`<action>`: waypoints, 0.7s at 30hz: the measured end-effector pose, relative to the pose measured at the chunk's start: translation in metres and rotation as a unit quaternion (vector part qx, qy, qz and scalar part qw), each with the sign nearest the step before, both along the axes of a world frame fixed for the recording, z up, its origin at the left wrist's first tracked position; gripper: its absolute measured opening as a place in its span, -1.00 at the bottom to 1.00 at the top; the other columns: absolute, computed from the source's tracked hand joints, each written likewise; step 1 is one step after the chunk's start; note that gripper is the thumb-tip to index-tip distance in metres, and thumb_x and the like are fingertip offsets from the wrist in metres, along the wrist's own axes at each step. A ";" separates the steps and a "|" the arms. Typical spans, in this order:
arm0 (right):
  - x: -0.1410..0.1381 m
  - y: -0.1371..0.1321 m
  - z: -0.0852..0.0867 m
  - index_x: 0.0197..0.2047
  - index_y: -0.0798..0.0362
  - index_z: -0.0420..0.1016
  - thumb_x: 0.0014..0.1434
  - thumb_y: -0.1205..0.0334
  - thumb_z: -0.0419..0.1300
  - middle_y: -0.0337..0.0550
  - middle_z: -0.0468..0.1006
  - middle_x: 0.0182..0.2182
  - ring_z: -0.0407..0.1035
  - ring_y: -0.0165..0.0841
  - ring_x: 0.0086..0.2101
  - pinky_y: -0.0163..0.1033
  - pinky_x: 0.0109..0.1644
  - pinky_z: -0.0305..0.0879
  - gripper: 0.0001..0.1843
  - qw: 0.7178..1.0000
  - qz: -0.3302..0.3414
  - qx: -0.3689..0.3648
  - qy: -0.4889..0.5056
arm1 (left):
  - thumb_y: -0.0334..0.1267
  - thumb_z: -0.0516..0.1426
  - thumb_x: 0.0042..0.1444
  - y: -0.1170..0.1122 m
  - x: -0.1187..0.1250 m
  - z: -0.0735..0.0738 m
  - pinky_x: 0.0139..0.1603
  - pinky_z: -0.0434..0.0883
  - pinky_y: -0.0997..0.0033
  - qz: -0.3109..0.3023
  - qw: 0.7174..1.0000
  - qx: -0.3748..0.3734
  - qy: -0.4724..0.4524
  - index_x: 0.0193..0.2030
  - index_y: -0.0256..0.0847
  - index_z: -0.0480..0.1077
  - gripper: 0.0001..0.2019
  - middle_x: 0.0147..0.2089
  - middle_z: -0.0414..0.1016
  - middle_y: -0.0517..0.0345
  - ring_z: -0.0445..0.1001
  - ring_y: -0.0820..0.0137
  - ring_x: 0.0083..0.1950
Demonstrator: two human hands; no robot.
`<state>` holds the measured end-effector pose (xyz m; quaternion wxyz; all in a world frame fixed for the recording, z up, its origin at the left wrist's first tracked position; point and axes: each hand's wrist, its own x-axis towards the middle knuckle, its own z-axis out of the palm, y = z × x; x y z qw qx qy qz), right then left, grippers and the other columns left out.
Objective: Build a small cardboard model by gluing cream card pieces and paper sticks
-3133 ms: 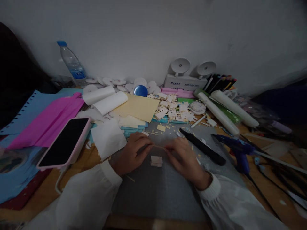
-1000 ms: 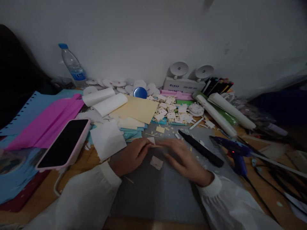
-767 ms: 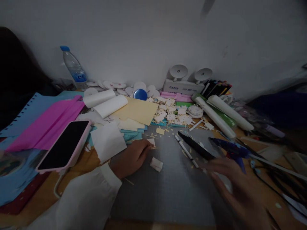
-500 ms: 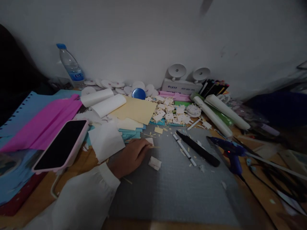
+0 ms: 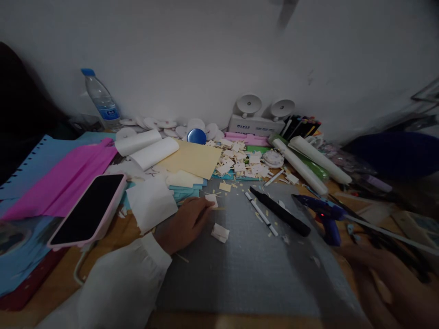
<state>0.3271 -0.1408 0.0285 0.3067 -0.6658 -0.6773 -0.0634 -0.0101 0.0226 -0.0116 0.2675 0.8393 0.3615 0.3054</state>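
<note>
My left hand [image 5: 185, 224], in a white sleeve, rests on the grey mat [image 5: 254, 283] with its fingers pinched at a small white paper piece [image 5: 211, 199]. A thin pale strip [image 5: 219, 209] sticks out by the fingertips. Just right of that hand lies another small folded white paper piece [image 5: 220, 232]. At the lower right, my right hand [image 5: 394, 283] is blurred, with thumb and fingers apart and nothing visible in them. Above it, nearest to it, is a blue hot glue gun [image 5: 324, 214] with a red light on and a glue stick in its back.
A black pen-shaped tool [image 5: 281, 211] and a white marker [image 5: 261, 214] lie on the mat. Behind are many small paper pieces [image 5: 240, 162] and a yellow sheet [image 5: 195, 157]. A phone [image 5: 89, 208] lies left; a water bottle [image 5: 103, 100] stands at the wall.
My right hand has come into view at the lower right, below the glue gun. My left hand has stayed nearly still at the paper piece. The view has shifted slightly.
</note>
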 end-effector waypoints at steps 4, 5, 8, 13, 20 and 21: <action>-0.031 0.048 0.012 -0.10 -0.17 0.42 0.25 0.24 0.04 -0.03 0.54 -0.26 0.48 -0.12 -0.26 0.05 -0.22 0.40 -0.79 0.994 0.102 0.019 -0.028 | -0.31 -0.02 0.32 0.000 -0.001 -0.003 0.07 0.33 0.18 0.013 0.999 0.003 -0.033 0.06 -0.18 0.36 -0.76 -0.04 0.50 0.00 0.42 0.24 0.03; -0.040 0.059 0.013 -0.10 -0.13 0.41 0.25 0.28 0.04 -0.04 0.53 -0.26 0.46 -0.14 -0.25 0.01 -0.22 0.40 -0.79 0.992 0.125 0.027 -0.022 | -0.31 -0.01 0.31 0.000 -0.001 -0.003 0.08 0.33 0.20 0.016 0.999 0.005 -0.047 0.05 -0.17 0.36 -0.76 -0.03 0.49 0.00 0.42 0.25 0.04; -0.064 0.085 0.008 -0.04 -0.04 0.37 0.25 0.33 0.07 -0.05 0.51 -0.22 0.43 -0.18 -0.19 -0.05 -0.16 0.38 -0.78 0.983 0.183 0.015 0.011 | -0.32 0.01 0.30 -0.001 -0.001 -0.001 0.07 0.34 0.27 0.012 0.996 -0.012 -0.085 -0.01 -0.15 0.38 -0.81 -0.03 0.48 0.04 0.43 0.29 0.03; -0.103 0.103 -0.005 0.11 -0.01 0.27 0.24 0.28 0.14 0.01 0.47 -0.09 0.36 -0.15 -0.06 -0.03 -0.01 0.35 -0.64 0.959 0.279 -0.034 0.045 | -0.25 0.00 0.31 -0.007 -0.001 0.010 -0.13 0.37 0.40 -0.019 0.993 -0.090 -0.071 -0.17 -0.18 0.37 -0.85 -0.21 0.47 0.13 0.45 0.37 -0.18; -0.127 0.113 -0.018 -0.10 0.00 0.39 0.29 0.29 0.10 -0.10 0.51 -0.30 0.38 -0.26 -0.26 -0.16 -0.24 0.35 -0.88 0.937 0.338 -0.050 0.074 | -0.21 0.02 0.29 -0.010 -0.002 0.014 -0.21 0.34 0.42 -0.053 0.991 -0.115 -0.038 -0.29 -0.19 0.35 -0.83 -0.33 0.39 0.19 0.41 0.40 -0.28; -0.127 0.113 -0.021 -0.12 0.00 0.39 0.29 0.30 0.10 -0.11 0.50 -0.32 0.38 -0.27 -0.28 -0.17 -0.26 0.34 -0.90 0.937 0.336 -0.043 0.086 | -0.21 0.02 0.29 -0.010 -0.002 0.013 -0.21 0.33 0.42 -0.057 0.991 -0.118 -0.039 -0.30 -0.19 0.35 -0.82 -0.33 0.39 0.19 0.40 0.40 -0.29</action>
